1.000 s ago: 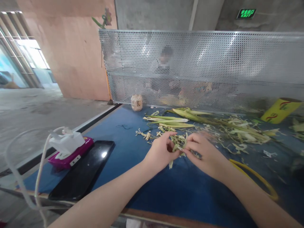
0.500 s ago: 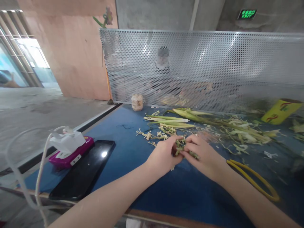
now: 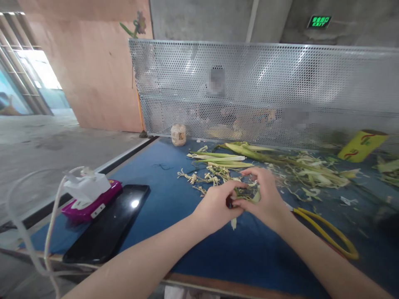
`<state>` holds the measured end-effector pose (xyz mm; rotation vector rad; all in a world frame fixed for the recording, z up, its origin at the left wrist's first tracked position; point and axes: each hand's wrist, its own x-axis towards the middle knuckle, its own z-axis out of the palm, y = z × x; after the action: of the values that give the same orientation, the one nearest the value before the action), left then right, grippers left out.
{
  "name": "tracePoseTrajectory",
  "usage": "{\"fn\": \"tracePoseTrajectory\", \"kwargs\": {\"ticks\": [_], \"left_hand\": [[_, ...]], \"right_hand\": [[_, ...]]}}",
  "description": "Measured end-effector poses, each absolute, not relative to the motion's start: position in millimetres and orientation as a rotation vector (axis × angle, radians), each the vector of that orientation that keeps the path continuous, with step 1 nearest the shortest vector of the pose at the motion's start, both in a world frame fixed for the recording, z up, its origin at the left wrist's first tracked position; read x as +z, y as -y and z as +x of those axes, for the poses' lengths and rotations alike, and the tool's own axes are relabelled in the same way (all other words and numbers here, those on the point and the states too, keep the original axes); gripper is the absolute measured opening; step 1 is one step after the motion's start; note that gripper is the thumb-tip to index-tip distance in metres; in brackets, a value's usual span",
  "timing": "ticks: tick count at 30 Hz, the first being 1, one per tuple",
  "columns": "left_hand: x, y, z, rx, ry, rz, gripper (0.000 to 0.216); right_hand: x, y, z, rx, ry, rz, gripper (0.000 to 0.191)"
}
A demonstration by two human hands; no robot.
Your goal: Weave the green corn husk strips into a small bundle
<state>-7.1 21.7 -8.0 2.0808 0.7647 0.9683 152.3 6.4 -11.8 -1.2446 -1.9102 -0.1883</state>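
Over the blue table top (image 3: 174, 178) my two hands meet on a small bundle of green and pale leaf strips (image 3: 246, 193). My left hand (image 3: 216, 203) pinches the strips from the left, thumb and fingers closed on them. My right hand (image 3: 266, 195) curls round the same strips from the right, with its forefinger raised. One pale end of a strip hangs down below my hands. Small knotted leaf pieces (image 3: 199, 177) lie just beyond my left hand.
Long green stalks and leaf scraps (image 3: 280, 164) lie across the far table. Yellow-handled scissors (image 3: 327, 232) rest right of my right wrist. A black phone (image 3: 109, 226) and a magenta box with a white charger (image 3: 90, 195) sit left. A perforated metal screen (image 3: 264, 91) stands behind, a person beyond it.
My hands have closed tighter together on the leaf strips and turned them. My right forefinger has lifted, and a pale strip end now hangs below my hands.
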Motion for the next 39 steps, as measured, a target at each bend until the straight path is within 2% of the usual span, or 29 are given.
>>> {"fn": "tracePoseTrajectory", "kwargs": {"ticks": [5, 11, 14, 22, 27, 31, 39], "left_hand": [[-3.7, -26.8, -8.9, 1.048, -0.811, 1.828, 0.037], [-2.3, -35.3, -10.8, 1.108, -0.794, 1.577, 0.040], [-3.2, -34.1, -10.6, 1.066, -0.757, 1.611, 0.039], [-5.0, -25.8, -10.9, 1.054, -0.809, 1.920, 0.047], [-1.8, -18.5, -13.8, 1.021, -0.641, 1.953, 0.061], [2.3, -17.5, -15.5, 0.974, -0.661, 1.902, 0.052], [3.8, -21.9, -17.6, 1.077, -0.838, 2.027, 0.051]], "right_hand": [[-9.9, -7.8, 162.9, -0.004, 1.688, -1.183, 0.052], [-10.6, -15.9, 162.1, 0.713, 1.650, -1.172, 0.042], [-8.4, -11.7, 153.2, 0.926, 1.654, -1.147, 0.035], [-2.9, -2.3, 137.5, 0.929, 1.587, -1.233, 0.027], [-5.2, -4.8, 143.5, 1.006, 1.484, -1.176, 0.026], [-10.4, -7.1, 148.6, 1.130, 1.372, -1.106, 0.032], [-11.2, -6.4, 145.6, 1.260, 1.223, -1.024, 0.024]]}}
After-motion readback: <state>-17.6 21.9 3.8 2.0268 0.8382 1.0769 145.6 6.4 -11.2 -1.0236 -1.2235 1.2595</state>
